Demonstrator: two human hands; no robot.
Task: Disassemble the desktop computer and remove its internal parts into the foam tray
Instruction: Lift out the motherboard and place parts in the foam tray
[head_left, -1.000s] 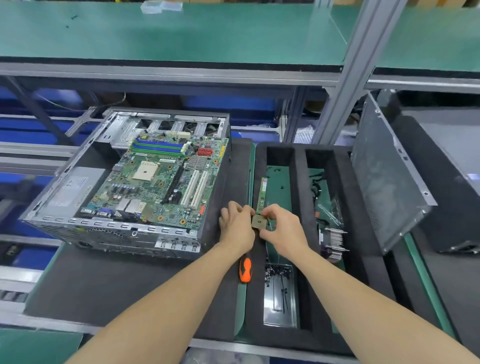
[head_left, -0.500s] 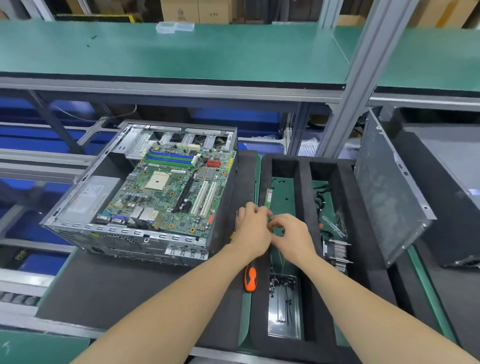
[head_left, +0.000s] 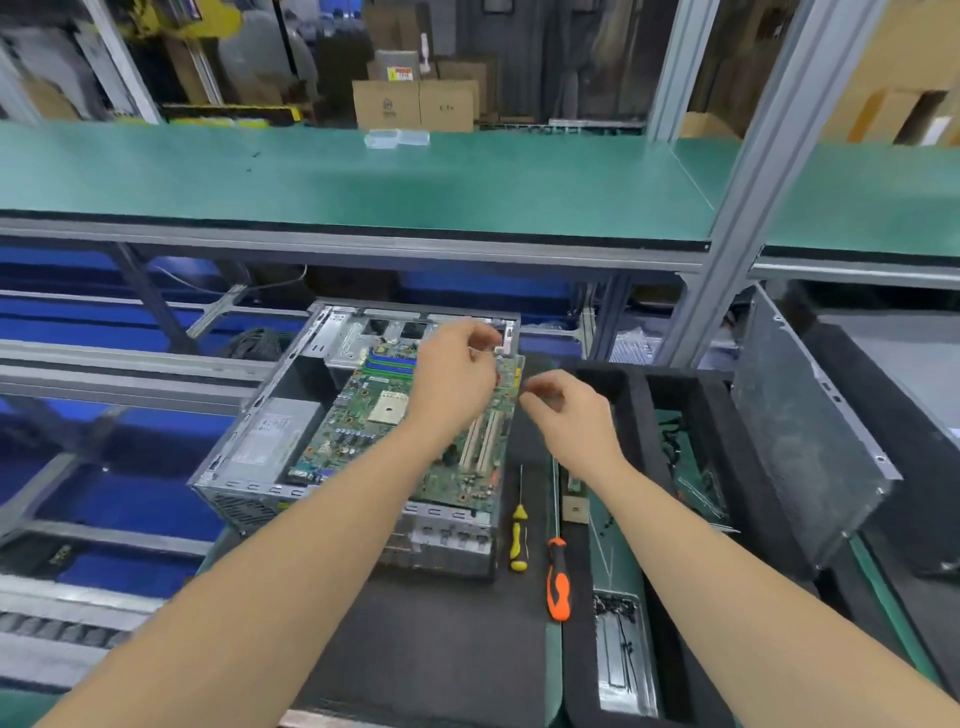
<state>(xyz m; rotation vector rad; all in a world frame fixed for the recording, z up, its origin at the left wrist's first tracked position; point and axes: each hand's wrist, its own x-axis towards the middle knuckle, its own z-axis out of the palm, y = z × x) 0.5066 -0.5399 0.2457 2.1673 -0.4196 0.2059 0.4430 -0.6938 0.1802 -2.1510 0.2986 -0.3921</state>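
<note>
**Desktop computer lies open, both hands at its far right corner**

The case lies on a black mat, in front of the person and a little to the left. Its long axis runs away from the person and leans slightly to the right. The motherboard is not yet taken out and sits flat in the right part of the case, in the same direction. The foam tray stands just beside the case on the right.

The left hand hovers over the far right part of the motherboard. Its fingers are curled, with thumb and forefinger close together at the far right corner of the case. The picture is blurred there, so I cannot tell if it has hold of something. The right hand is between the case edge and the tray, fingers also curled, and I cannot tell if they pinch anything.

I judge that the next work is at this corner of the board, perhaps a cable or a fastener. The left hand is nearer to it. The right hand is nearer to the tray, and to the yellow screwdriver and the orange screwdriver, which lie between case and tray with handles toward the person.
</note>
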